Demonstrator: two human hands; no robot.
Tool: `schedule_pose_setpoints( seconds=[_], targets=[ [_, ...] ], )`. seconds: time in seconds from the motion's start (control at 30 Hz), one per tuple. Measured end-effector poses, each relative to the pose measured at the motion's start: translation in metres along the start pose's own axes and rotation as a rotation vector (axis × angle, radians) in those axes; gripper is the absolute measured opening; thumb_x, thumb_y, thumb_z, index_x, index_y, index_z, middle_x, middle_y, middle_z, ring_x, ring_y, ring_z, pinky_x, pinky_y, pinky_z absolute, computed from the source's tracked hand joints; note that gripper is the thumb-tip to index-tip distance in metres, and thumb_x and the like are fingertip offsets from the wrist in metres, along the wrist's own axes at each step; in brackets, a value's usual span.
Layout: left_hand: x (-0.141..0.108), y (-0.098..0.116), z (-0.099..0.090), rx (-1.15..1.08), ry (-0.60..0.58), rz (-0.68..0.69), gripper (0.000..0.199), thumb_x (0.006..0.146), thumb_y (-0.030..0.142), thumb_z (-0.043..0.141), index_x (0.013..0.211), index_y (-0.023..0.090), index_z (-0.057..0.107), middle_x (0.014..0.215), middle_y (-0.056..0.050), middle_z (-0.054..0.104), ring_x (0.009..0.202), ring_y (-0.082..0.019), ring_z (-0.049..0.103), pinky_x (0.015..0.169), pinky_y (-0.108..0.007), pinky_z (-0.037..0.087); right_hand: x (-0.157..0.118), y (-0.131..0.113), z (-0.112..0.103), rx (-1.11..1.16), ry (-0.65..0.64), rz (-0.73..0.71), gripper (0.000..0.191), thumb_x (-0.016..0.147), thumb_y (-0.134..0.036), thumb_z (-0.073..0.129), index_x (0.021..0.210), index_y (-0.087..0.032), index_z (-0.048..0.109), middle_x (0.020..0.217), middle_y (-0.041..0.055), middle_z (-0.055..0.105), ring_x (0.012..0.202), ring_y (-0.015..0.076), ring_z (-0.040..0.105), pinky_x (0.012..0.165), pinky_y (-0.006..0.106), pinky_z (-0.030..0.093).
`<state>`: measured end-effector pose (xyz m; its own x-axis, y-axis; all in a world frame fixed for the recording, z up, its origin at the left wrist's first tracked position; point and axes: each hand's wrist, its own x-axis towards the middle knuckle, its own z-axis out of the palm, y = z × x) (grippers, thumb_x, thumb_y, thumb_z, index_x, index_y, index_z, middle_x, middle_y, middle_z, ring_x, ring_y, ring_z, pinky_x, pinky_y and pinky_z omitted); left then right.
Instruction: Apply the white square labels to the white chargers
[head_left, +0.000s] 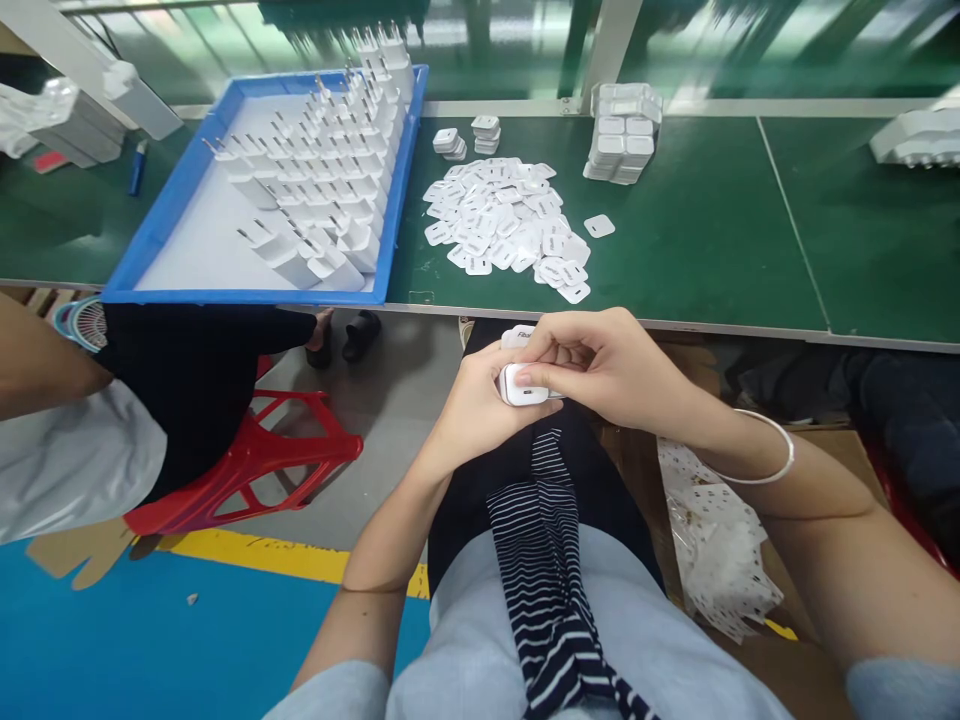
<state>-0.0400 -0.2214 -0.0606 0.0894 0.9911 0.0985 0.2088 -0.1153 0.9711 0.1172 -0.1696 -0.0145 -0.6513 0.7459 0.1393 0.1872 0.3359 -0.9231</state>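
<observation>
In front of my lap, my left hand (480,405) is wrapped round a white charger (527,385), its end face with a small slot turned up. A white cover piece (517,337) with print on it shows between the two hands. My right hand (600,365) has its thumb on the charger's face, and its fingers are curled over the top; what they pinch is partly hidden. Beyond the hands, a loose pile of white cover pieces (510,220) lies on the green table (697,240), with one piece (599,226) apart to the right.
A blue tray (244,297) at the left holds white chargers (322,190) with pins up. Small stacks (486,134) and a larger wrapped stack (622,135) stand behind the pile. A seated person is beside a red stool (255,465). A plastic bag (720,540) lies at lower right.
</observation>
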Motion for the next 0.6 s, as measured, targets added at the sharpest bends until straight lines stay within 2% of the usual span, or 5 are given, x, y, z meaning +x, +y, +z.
schedule_pose_setpoints(
  seconds=[0.17,0.33,0.43,0.5,0.6],
  targets=[
    [-0.0002,-0.0035,0.0005,0.010,0.008,0.010,0.020,0.063,0.014,0.083,0.078,0.017,0.070,0.080,0.001,0.060,0.074,-0.014,0.059,0.065,-0.027,0.048,0.0000,0.0009,0.0008,0.018,0.001,0.035,0.005,0.079,-0.014,0.070,0.078,-0.015,0.065,0.061,-0.0035,0.061,0.052,0.0071,0.049,0.048,0.021,0.035],
    [-0.0007,-0.0029,0.0008,0.060,0.009,0.039,0.016,0.065,0.015,0.082,0.074,0.018,0.070,0.080,0.000,0.062,0.072,-0.015,0.058,0.063,-0.027,0.047,0.0002,0.0023,-0.0001,0.052,-0.037,0.080,0.015,0.079,-0.017,0.072,0.085,-0.018,0.058,0.062,-0.0042,0.062,0.055,0.0097,0.057,0.052,0.022,0.039],
    [-0.0009,-0.0018,0.0004,0.110,0.004,0.059,0.017,0.067,0.014,0.081,0.081,0.020,0.074,0.081,-0.001,0.065,0.074,-0.016,0.059,0.065,-0.028,0.048,0.0016,0.0025,-0.0003,-0.019,-0.035,0.100,0.022,0.078,-0.018,0.073,0.086,-0.019,0.053,0.052,-0.0097,0.050,0.047,0.0073,0.047,0.050,0.022,0.033],
    [-0.0013,-0.0027,0.0002,0.098,0.020,0.063,0.026,0.067,0.013,0.081,0.091,0.021,0.077,0.087,-0.002,0.069,0.079,-0.017,0.062,0.069,-0.029,0.049,0.0027,0.0038,0.0000,-0.087,-0.013,0.118,0.027,0.078,-0.019,0.075,0.090,-0.020,0.051,0.047,-0.0133,0.039,0.044,0.0060,0.038,0.050,0.022,0.029],
    [-0.0022,-0.0064,0.0002,-0.010,0.063,0.036,0.036,0.062,0.014,0.085,0.097,0.020,0.078,0.095,-0.004,0.070,0.083,-0.018,0.065,0.073,-0.030,0.052,0.0039,0.0087,-0.0007,-0.092,-0.017,0.140,0.034,0.080,-0.027,0.076,0.101,-0.020,0.050,0.049,-0.0143,0.036,0.045,0.0064,0.036,0.050,0.022,0.029]
  ],
)
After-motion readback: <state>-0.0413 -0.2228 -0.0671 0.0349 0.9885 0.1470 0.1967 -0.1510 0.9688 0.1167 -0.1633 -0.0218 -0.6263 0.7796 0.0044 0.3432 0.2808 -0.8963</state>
